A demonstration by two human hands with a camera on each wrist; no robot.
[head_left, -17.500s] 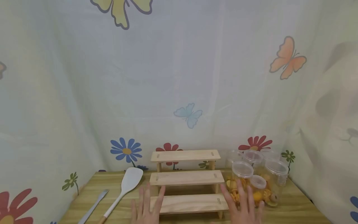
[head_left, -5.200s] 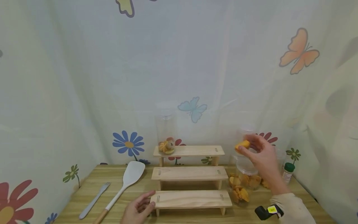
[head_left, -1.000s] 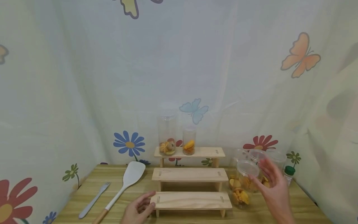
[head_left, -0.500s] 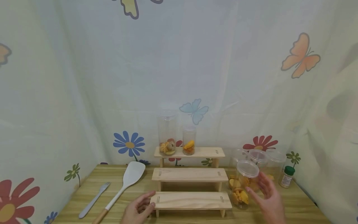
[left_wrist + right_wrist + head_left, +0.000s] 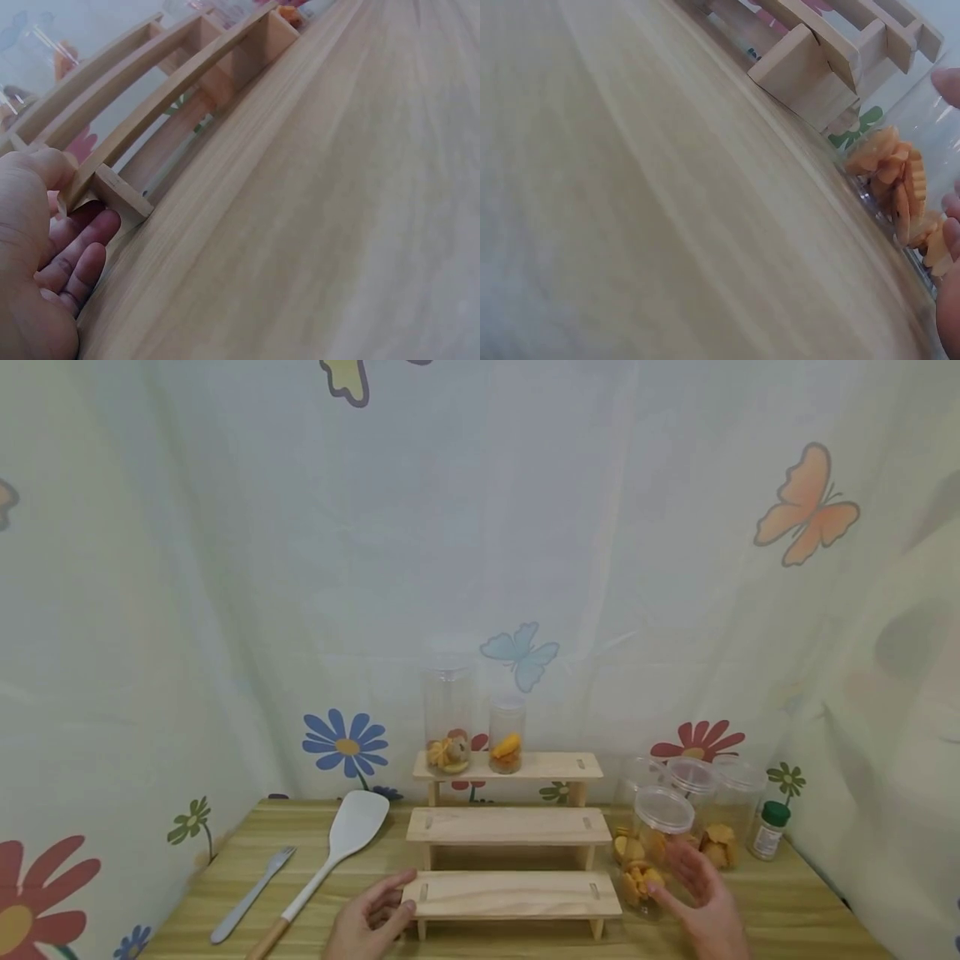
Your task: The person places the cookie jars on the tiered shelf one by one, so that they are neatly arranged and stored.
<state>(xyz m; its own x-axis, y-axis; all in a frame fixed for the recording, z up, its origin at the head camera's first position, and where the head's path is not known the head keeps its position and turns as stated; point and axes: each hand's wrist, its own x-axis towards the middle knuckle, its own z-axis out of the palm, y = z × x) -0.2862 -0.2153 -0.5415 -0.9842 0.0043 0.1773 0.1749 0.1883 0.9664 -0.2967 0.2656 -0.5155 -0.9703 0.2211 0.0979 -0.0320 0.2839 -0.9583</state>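
My left hand [image 5: 371, 917] pinches the left end of the lowest step of a three-tier wooden display shelf [image 5: 517, 893], thumb above and fingers beneath, clearer in the left wrist view. My right hand [image 5: 705, 897] is beside the front clear jar [image 5: 664, 810], fingers spread loosely, thumb overlapping its lower side. That jar holds orange wavy crackers [image 5: 904, 184]. On the top step stand a tall clear jar [image 5: 447, 714] at the left, with small snacks at its bottom, and a shorter jar [image 5: 507, 727] with yellow-orange pieces.
Several lidded jars, among them one at the back right [image 5: 738, 802], crowd behind the front jar. A green-capped seasoning bottle [image 5: 769, 831] is farther right. A white spatula [image 5: 358, 827] and a grey fork [image 5: 255, 893] lie left on the wooden table [image 5: 450, 947]. A printed curtain [image 5: 375, 568] hangs behind.
Two jars that were at the right 17.5 seconds ago now stand on the top step. Over the last second my right hand lowers alongside the front jar; the left hand stays put.
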